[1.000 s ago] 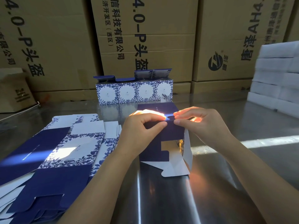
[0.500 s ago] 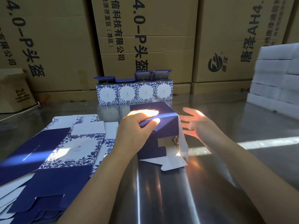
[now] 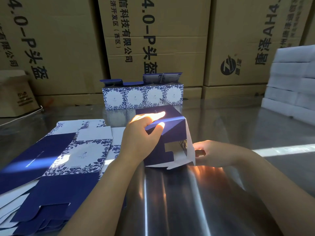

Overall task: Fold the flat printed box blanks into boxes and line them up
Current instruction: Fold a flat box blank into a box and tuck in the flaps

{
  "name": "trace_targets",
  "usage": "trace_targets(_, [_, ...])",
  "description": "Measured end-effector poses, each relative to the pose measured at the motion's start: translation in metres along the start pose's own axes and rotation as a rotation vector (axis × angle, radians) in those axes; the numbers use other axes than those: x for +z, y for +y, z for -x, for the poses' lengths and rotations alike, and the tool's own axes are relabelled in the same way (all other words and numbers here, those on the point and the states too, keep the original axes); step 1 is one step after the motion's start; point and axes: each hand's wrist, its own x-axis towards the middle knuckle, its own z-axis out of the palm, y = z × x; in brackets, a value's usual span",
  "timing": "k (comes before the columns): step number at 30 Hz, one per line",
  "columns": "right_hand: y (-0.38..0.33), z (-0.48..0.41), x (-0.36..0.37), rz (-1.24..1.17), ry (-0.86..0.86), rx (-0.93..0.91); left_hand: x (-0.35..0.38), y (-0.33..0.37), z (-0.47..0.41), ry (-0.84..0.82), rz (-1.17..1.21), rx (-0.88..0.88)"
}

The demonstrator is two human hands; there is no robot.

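Note:
A half-folded navy box (image 3: 172,133) stands on the steel table in the middle, its near end open with white flaps hanging loose. My left hand (image 3: 142,138) grips its top near corner, fingers over the top and thumb on the side. My right hand (image 3: 210,153) is low at the box's right side and pinches the white side flap near its bottom edge. A fanned stack of flat blue-and-white blanks (image 3: 56,162) lies to the left. A row of several folded boxes (image 3: 142,97) stands at the back.
Large brown cartons (image 3: 153,40) wall off the back of the table. A stack of white foam pieces (image 3: 293,79) stands at the right. A small brown carton (image 3: 15,94) sits at the far left. The steel table (image 3: 187,201) is bare in front of me.
My right hand left the box's top edge, swung out, then dropped to the white side flap. My left hand kept its hold and the box turned slightly.

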Motion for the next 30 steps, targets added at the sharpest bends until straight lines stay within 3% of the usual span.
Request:
trace_targets(5, [0.001, -0.005, 0.0, -0.252, 0.122, -0.069, -0.003, -0.001, -0.003, 0.095, 0.038, -0.108])
trace_targets(10, [0.004, -0.008, -0.002, -0.624, 0.215, -0.052, -0.005, 0.003, -0.004, 0.164, 0.144, -0.084])
trace_targets(17, [-0.003, -0.005, -0.013, -0.893, 0.519, -0.231, 0.003, 0.004, -0.001, 0.185, 0.258, -0.125])
trace_targets(20, [-0.005, -0.006, -0.013, -0.923, 0.598, -0.272, 0.009, 0.002, 0.003, 0.141, 0.187, -0.093])
trace_targets(30, [-0.015, -0.002, -0.01, -0.679, 0.794, -0.288, 0.007, 0.008, 0.006, 0.098, -0.025, -0.009])
